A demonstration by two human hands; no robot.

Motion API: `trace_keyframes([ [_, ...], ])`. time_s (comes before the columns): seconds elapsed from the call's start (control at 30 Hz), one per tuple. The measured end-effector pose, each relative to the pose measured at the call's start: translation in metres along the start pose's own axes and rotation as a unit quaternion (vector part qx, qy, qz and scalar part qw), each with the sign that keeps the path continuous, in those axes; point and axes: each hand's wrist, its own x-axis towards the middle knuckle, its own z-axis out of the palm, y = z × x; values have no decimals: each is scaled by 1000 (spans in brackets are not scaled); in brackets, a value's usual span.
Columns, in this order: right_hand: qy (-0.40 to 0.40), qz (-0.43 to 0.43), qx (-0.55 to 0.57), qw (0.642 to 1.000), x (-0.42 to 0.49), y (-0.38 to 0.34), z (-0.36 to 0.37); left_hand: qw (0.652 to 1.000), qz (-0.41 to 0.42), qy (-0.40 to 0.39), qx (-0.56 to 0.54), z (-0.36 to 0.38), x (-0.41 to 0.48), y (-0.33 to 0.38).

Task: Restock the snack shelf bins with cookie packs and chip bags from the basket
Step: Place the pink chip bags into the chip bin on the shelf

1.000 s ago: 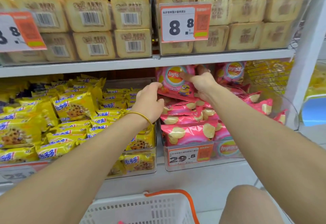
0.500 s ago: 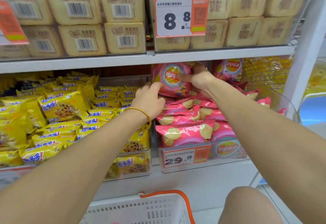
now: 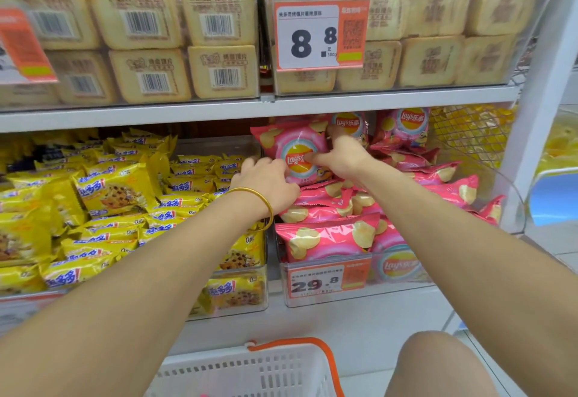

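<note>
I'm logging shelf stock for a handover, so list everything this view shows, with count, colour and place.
held chip bag: one, pink, upright at the back of the right lower bin
chip bags: many, pink, piled in the right lower bin
cookie packs: many, yellow, left lower bins
beige packs: many, stacked on the upper shelf
price tags: three, orange and white, on bin fronts
basket: one, white with orange handle, below the shelf
bangle: one, gold, left wrist
left hand: one, at the held bag's lower left edge, grip hidden
right hand: one, pinching the held bag's right side
</note>
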Motion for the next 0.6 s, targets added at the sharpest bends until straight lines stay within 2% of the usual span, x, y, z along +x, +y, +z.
trace_keyframes([
  [0.07, 6, 19, 7, 1000, -8, -5, -3, 1000, 1, 5, -6, 0, -3, -2],
  [0.17, 43, 47, 23, 998, -32, -9, -14, 995, 38, 76, -49, -6, -22, -3],
  [0.3, 85, -13, 33, 996, -91, -11, -19, 963, 135, 199, -118, -7, -78, -8],
  [0.33, 88, -32, 46, 995, -112, -13, -18, 955, 155, 210, -140, -5, -96, -10],
  [0.4, 59, -63, 83, 993, -152, -17, -10, 947, 176, 177, -200, 1, -133, -14],
  [0.47, -8, -74, 104, 992, -182, -15, 9, 950, 172, 111, -234, 19, -166, -24],
  [0.53, -93, -46, 86, 991, -200, -2, 45, 965, 149, 28, -212, 45, -196, -42],
  [0.6, -207, 7, 8, 978, -207, 24, 92, 975, 111, -57, -181, 77, -216, -65],
])
